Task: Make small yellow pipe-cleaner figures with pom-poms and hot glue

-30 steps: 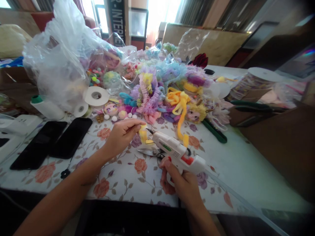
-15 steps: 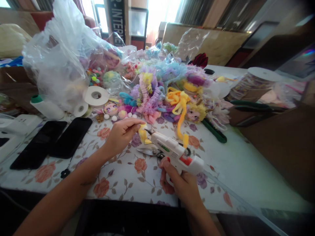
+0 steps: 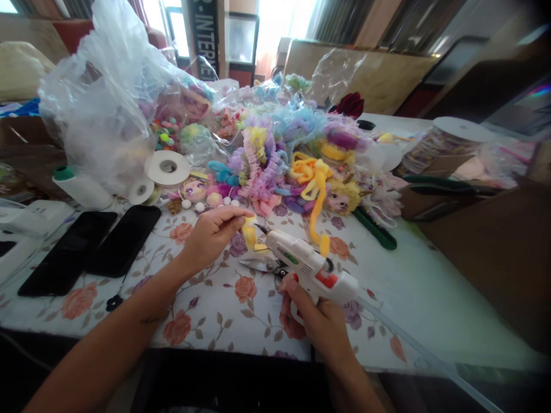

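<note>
My right hand (image 3: 316, 312) is wrapped round the handle of a white hot glue gun (image 3: 297, 252), with a long clear glue stick (image 3: 400, 327) trailing from its back end. The gun's dark nozzle points up and left. Just left of the nozzle, my left hand (image 3: 215, 235) pinches a short yellow fuzzy strip (image 3: 249, 234) that hangs down from the fingertips. Under the gun lies a pair of scissors or snips (image 3: 262, 264), its blades pointing left and its handles partly hidden. A longer yellow fuzzy strip (image 3: 317, 218) curls down behind the gun.
Two dark phones (image 3: 124, 240) lie at left. Behind are a white ribbon roll (image 3: 167, 168), a thread spool (image 3: 81, 189), a plastic bag (image 3: 103, 109) and a heap of pastel trims (image 3: 262, 160) with doll faces. A cardboard box (image 3: 495, 246) stands at right, near a green-handled tool (image 3: 374, 226).
The glue gun has shifted slightly to the right, so its nozzle sits a little farther from the yellow strip. My left hand stays almost still.
</note>
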Demonstrator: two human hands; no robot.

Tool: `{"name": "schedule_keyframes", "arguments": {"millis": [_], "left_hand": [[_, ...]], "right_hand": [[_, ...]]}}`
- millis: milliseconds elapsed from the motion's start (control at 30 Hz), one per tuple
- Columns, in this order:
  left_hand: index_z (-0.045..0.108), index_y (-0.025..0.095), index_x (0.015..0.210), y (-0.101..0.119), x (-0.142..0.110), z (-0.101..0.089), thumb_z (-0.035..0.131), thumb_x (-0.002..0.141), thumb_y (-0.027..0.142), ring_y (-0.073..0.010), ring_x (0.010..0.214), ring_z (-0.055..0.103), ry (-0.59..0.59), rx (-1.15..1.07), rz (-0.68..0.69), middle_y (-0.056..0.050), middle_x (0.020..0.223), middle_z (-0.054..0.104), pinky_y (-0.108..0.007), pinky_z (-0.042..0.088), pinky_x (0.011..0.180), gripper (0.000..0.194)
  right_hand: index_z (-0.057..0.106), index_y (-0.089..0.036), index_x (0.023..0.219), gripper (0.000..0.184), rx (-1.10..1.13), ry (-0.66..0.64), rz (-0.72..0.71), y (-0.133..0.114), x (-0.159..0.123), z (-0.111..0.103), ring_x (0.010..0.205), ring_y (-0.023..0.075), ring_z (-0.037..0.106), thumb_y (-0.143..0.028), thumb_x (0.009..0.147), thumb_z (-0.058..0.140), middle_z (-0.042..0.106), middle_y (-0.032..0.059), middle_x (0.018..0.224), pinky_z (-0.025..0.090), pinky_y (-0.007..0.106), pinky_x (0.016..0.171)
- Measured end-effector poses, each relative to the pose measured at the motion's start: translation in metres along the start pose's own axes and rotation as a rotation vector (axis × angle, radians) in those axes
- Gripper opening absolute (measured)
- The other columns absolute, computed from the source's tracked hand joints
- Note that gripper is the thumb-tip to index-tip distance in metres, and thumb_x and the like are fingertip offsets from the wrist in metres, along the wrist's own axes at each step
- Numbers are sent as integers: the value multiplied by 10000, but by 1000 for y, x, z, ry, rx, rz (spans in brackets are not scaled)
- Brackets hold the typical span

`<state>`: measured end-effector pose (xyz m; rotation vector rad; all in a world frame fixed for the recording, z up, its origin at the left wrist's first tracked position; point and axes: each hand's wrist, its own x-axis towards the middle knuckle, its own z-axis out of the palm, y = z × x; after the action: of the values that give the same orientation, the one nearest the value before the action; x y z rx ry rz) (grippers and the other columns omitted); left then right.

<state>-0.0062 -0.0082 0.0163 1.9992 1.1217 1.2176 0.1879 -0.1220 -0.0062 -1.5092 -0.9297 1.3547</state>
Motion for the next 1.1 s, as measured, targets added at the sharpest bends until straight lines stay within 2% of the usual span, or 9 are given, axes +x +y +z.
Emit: {"name": "schedule_keyframes", "arguments": {"millis": [267, 633, 800, 967, 1100], "left_hand": [[744, 192, 975, 0, 1, 0, 568, 900, 275, -186, 821, 692, 15, -44, -44, -49, 927, 771, -299, 551, 751, 209], [745, 185, 978, -1, 0, 0, 572, 896, 263, -179, 827, 688, 0, -52, -48, -46, 928, 768, -286, 538, 755, 207], [748, 178, 982, 1, 0, 0, 568, 895, 271, -177, 831, 680, -8, -55, -67, -51, 940, 766, -282, 533, 761, 221], [760, 189, 984, 2, 0, -1, 585, 884, 299, -176, 793, 664, 20, -71, -107, -47, 903, 762, -275, 524, 713, 230], [771, 214, 980, -3, -2, -1, 643, 857, 334, -183, 824, 660, 46, -177, -177, -40, 919, 760, -281, 524, 735, 214]], "right_hand": [[588, -191, 681, 414, -49, -13, -31, 4, 1, -1, 342, 112, 479, -589, 785, 637, 576, 4, 495, 361, 226, 329], [604, -187, 723, 408, 7, -3, 1, 2, 1, -1, 332, 107, 483, -588, 785, 644, 575, -3, 484, 343, 210, 319], [595, -190, 782, 407, 41, 13, -21, 1, 1, 0, 321, 111, 489, -591, 769, 663, 569, -22, 483, 339, 196, 295], [643, -201, 945, 397, 49, 17, -37, -7, -1, 3, 311, 124, 499, -559, 776, 674, 563, -38, 479, 357, 209, 291], [681, -198, 975, 392, 74, 38, -88, -9, 0, 0, 353, 137, 525, -543, 789, 656, 586, -25, 505, 373, 227, 316]]}}
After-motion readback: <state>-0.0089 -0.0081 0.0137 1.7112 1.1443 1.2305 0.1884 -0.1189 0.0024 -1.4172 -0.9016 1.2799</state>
